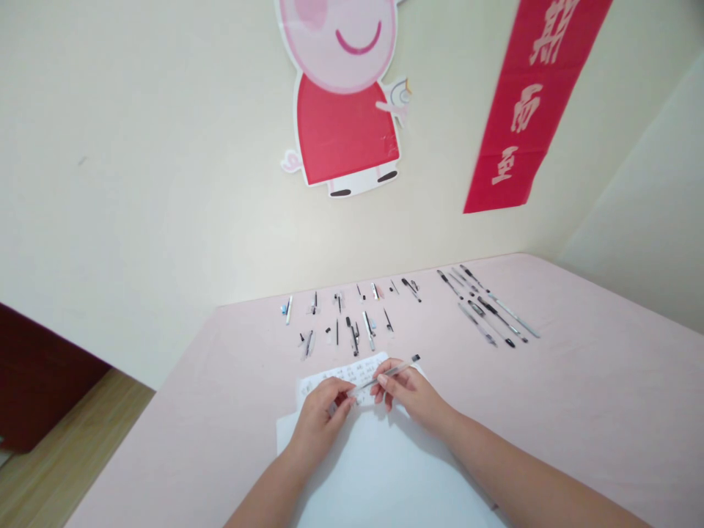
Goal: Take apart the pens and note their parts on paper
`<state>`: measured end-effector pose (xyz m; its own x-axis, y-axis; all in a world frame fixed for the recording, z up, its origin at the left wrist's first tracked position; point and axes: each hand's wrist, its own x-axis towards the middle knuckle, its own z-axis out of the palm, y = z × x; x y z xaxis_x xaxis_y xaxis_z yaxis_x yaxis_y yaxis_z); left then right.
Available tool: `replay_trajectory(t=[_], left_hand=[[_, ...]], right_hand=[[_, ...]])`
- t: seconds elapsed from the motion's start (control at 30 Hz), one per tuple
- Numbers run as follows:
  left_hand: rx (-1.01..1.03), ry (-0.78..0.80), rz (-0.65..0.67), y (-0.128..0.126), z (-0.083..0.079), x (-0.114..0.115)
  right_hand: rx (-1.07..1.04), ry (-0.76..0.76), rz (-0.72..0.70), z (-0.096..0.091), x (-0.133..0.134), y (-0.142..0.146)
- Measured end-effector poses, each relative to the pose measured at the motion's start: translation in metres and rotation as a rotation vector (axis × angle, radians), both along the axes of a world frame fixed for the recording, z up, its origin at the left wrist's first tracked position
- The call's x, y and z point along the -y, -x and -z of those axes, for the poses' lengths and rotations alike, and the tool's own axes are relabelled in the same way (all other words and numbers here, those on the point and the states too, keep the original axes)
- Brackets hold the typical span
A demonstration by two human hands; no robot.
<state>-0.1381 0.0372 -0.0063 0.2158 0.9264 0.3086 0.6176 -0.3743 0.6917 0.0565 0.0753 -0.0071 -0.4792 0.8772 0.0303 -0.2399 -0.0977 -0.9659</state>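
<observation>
Both my hands hold one slim pen [391, 371] with a clear barrel and a black end, just above a white sheet of paper [379, 469] with handwriting near its top edge. My left hand [322, 414] pinches the pen's near end with closed fingers. My right hand [410, 392] grips the barrel further along, its fingers curled round it. The pen's black end points up and to the right.
On the pink table [594, 411], small pen parts [352, 330] lie in rows beyond the paper, and several whole pens [487, 304] lie at the back right. A cartoon pig cutout [346, 95] and a red banner [528, 103] hang on the wall. Wooden floor [60, 469] shows at the left.
</observation>
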Motion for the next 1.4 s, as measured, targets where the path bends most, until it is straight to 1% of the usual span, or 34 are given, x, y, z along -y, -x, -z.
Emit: replay_trajectory(t=[0.13, 0.33, 0.63, 0.8, 0.97, 1.03, 1.07, 1.2, 1.23, 1.3, 1.4], left_hand=[[-0.003, -0.034, 0.021, 0.001, -0.001, -0.001], [0.011, -0.084, 0.031, 0.001, -0.002, 0.000], [0.001, -0.065, 0.030, 0.001, -0.001, 0.002], [0.000, -0.053, 0.026, 0.000, -0.003, 0.002], [0.001, -0.057, 0.015, -0.001, -0.003, 0.003], [0.000, -0.051, 0.005, 0.000, -0.003, 0.003], [0.001, -0.045, -0.007, 0.000, -0.003, 0.002], [0.005, -0.014, -0.078, 0.004, -0.001, 0.000], [0.008, -0.012, -0.095, 0.005, -0.001, 0.000], [0.018, -0.010, -0.120, 0.006, 0.000, -0.001], [0.045, -0.001, -0.151, 0.007, 0.000, -0.002]], right_hand=[[0.014, -0.026, 0.000, 0.001, -0.001, -0.001], [0.011, 0.032, 0.010, 0.002, -0.003, -0.003], [-0.011, 0.083, 0.005, 0.000, 0.000, -0.002], [-0.013, 0.050, -0.001, 0.001, 0.000, -0.001], [0.028, 0.013, -0.013, -0.001, -0.002, -0.001], [0.046, 0.002, 0.016, -0.003, -0.003, -0.004], [0.047, -0.004, 0.054, -0.004, -0.005, -0.006], [0.010, -0.010, 0.268, -0.006, -0.015, -0.017], [0.016, -0.016, 0.301, -0.005, -0.018, -0.020], [0.060, -0.045, 0.318, -0.004, -0.024, -0.025], [0.151, -0.119, 0.257, -0.001, -0.030, -0.031]])
